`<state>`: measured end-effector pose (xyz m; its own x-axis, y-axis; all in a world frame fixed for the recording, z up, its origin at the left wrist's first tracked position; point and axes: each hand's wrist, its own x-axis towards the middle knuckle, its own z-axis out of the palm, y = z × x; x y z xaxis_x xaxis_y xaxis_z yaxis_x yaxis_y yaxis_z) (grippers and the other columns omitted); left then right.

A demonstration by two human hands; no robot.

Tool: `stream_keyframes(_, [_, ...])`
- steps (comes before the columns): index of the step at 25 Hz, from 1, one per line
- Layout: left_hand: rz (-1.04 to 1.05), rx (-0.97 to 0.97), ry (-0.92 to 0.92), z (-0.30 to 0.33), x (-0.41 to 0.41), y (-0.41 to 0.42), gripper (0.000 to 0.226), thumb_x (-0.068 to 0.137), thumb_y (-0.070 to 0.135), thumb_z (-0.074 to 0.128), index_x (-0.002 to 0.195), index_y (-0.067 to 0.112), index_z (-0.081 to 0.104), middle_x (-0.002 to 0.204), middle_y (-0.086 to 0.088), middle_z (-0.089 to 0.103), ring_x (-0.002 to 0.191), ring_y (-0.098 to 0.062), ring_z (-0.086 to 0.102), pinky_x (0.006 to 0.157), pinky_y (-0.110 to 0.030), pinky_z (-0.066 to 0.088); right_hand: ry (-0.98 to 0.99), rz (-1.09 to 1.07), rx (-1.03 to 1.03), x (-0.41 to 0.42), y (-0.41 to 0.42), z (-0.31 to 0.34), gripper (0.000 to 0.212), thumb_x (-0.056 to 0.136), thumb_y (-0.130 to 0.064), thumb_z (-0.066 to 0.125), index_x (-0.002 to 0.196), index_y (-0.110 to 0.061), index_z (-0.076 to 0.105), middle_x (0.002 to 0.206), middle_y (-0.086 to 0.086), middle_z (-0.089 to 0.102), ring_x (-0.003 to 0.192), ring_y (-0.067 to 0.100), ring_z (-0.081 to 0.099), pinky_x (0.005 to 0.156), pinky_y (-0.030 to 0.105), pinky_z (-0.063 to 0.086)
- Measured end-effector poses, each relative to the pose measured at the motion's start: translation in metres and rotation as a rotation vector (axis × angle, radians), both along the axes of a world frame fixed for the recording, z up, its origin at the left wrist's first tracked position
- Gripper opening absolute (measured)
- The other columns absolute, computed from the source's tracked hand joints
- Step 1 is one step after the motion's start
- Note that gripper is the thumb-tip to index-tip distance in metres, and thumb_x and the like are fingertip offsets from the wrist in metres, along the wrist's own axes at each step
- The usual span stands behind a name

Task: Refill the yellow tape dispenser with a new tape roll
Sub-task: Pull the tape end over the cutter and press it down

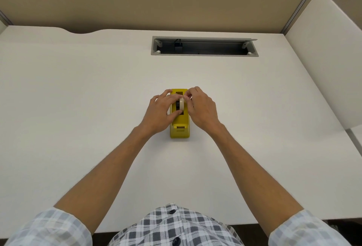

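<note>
A yellow tape dispenser (pixel 179 128) stands on the white bench (pixel 78 98), lying lengthwise between the two hands, with its cutter end pointing back toward the person and its far end just beyond the fingertips. A pale tape roll (pixel 181 103) sits upright on edge in the dispenser's open well, its dark hub showing on the side toward the left hand.

The left hand (pixel 161 111) rests against the dispenser's left side. Its fingers are loosely curled and spread over the top edge, and the thumb lies across the body just below the roll, touching the yellow casing. Whether these fingers actually grip the roll or only steady the dispenser cannot be told.

The right hand (pixel 201 106) comes in from the other side, its fingers bent and drawn together. Thumb and forefinger are pinched close at the upper right of the roll, seemingly on its rim or on a loose end of tape; the detail is too small to tell which.

Well beyond both hands, a grey recessed cable tray (pixel 204 46) is set into the bench, its lid open and a black plug inside near its left end. Both forearms are bare, with plaid sleeves (pixel 51 228) rolled up near the elbows.
</note>
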<state>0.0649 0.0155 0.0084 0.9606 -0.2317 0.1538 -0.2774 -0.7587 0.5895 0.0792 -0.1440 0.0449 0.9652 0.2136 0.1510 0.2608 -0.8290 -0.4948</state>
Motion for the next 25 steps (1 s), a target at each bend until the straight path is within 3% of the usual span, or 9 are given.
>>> stream_keyframes(4, [0.010, -0.137, 0.025, 0.003, -0.001, -0.003, 0.044, 0.085, 0.023, 0.069, 0.127, 0.020, 0.059, 0.132, 0.002, 0.061, 0.138, -0.023, 0.040, 0.108, -0.052, 0.037, 0.006, 0.021, 0.002, -0.002, 0.000, 0.001, 0.023, 0.102, -0.028, 0.042, 0.104, -0.012, 0.058, 0.105, 0.003, 0.061, 0.082, 0.025, 0.061, 0.067, 0.039, 0.051])
stream_keyframes(8, [0.089, -0.316, 0.053, 0.004, -0.001, -0.007, 0.035, 0.088, 0.026, 0.066, 0.122, 0.020, 0.063, 0.129, -0.001, 0.060, 0.133, -0.020, 0.046, 0.105, -0.049, 0.042, 0.002, 0.041, -0.024, -0.002, -0.001, 0.004, 0.022, 0.102, -0.027, 0.042, 0.104, -0.012, 0.058, 0.106, 0.003, 0.060, 0.082, 0.026, 0.061, 0.066, 0.038, 0.048])
stream_keyframes(25, [0.103, -0.299, -0.003, -0.005, -0.002, -0.009, 0.033, 0.088, 0.031, 0.069, 0.119, 0.020, 0.066, 0.126, 0.006, 0.065, 0.134, -0.013, 0.044, 0.106, -0.031, 0.038, 0.015, 0.032, -0.042, -0.027, -0.003, -0.005, 0.021, 0.102, -0.025, 0.041, 0.106, -0.013, 0.057, 0.105, 0.004, 0.059, 0.080, 0.029, 0.061, 0.065, 0.041, 0.050])
